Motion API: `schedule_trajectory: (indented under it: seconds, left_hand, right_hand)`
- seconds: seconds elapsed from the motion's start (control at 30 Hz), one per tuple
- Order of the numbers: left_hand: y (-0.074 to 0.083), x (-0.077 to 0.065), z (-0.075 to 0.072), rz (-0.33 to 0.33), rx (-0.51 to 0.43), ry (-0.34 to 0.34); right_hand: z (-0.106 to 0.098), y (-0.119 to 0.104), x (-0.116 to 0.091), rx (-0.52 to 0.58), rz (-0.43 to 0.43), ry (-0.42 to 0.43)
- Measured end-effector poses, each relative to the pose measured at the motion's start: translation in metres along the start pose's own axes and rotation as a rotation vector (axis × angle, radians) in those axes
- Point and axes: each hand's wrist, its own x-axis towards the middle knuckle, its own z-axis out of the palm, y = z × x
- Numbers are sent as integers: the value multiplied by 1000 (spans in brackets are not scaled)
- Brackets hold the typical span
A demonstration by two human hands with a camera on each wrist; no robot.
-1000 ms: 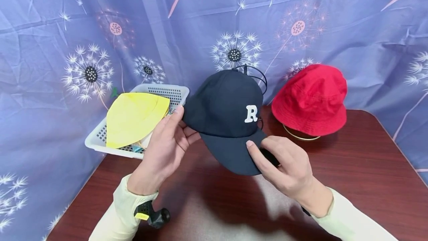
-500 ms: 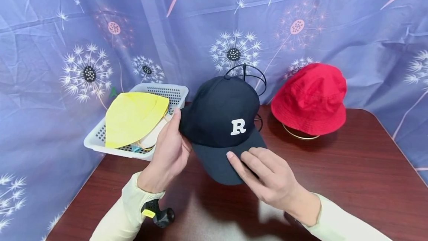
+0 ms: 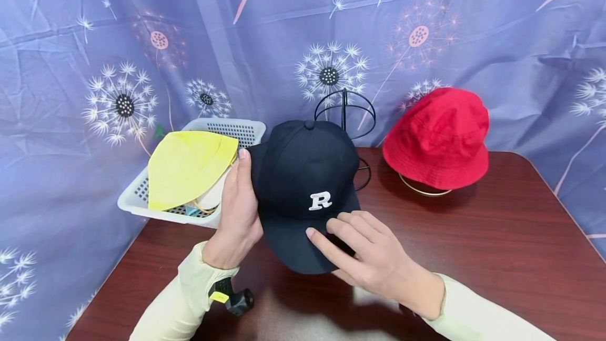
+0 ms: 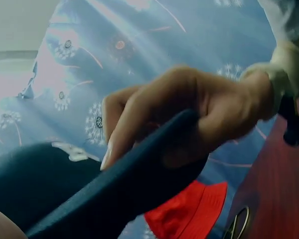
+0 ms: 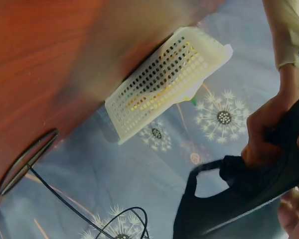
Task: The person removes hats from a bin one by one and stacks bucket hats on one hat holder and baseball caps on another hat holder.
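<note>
A black baseball cap (image 3: pixel 307 167) with a white letter R on its front is held above the table, brim towards me. My left hand (image 3: pixel 236 220) grips the cap's left side, thumb along the outer edge and the other fingers hidden behind it. With the thumb underneath, my right hand (image 3: pixel 374 257) pinches the right part of the brim, fingers on top. In the left wrist view the right hand (image 4: pixel 174 109) is clamped on the brim edge. The right wrist view shows the cap's back strap opening, with my left hand (image 5: pixel 274 124) near it.
Behind the cap stands a black wire hat stand (image 3: pixel 345 114). To its right, a red bucket hat (image 3: pixel 437 138) sits on a gold stand (image 3: pixel 423 189). On the left, a white plastic basket (image 3: pixel 134 201) holds a yellow hat (image 3: pixel 189 170) and other items. A patterned curtain (image 3: pixel 265 67) hangs behind.
Both hands have brought the cap down, left and closer to me, with its front tipping downward. More of the black wire stand shows behind it.
</note>
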Motion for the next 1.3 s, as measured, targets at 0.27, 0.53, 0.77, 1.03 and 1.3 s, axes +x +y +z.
schedule_trajectory:
  seconds: [0.27,0.53,0.77,1.03,1.3]
  left_hand:
    - [4,6,-2,60,-60,-71]
    - [4,3,-1,62,-112,-134]
    - [3,2,3,89,-221,-259]
    - [-4,0,3,97,-152,-287]
    - [-16,-2,5,131,-73,-307]
  right_hand:
    - [-2,10,6,192,87,343]
    - [-16,38,-21,611,1088,280]
    - [-26,58,-25,1371,1628,204]
    - [-29,53,-23,2026,1587,311]
    - [-34,46,-16,2077,1440,517]
